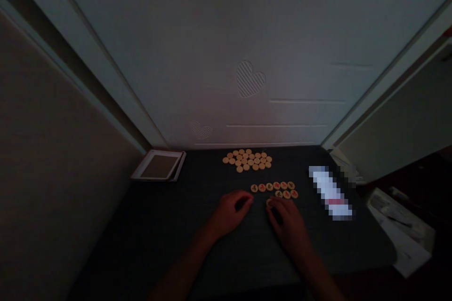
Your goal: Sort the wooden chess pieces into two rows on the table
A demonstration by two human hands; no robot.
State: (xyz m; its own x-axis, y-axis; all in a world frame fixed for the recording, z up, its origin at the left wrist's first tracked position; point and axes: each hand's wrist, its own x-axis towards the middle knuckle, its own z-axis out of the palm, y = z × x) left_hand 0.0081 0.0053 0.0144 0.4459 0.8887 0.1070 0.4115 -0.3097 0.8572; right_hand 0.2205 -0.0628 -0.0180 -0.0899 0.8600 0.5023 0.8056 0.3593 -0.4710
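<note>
My right hand (290, 225) rests low over the dark table, with thumb and fingers closed round a xiangqi piece (269, 202), a pale round wooden disc. Just beyond its fingers lie two short rows of xiangqi pieces (276, 186) with red or black characters facing up. To the left of that hand is my left hand (231, 211). Its thumb and fingertips come together close to the left end of the upper row; whether something small is between them I cannot make out. Farther back, a loose group of blank-faced xiangqi pieces (251, 162) lies flat near the wall.
A shallow box or frame (157, 165) sits at the table's back left corner. On the right lies a bright, pixelated flat object (330, 193). The white wall (212, 56) with heart reliefs borders the table's back. White packaging (402, 230) is beyond the right edge.
</note>
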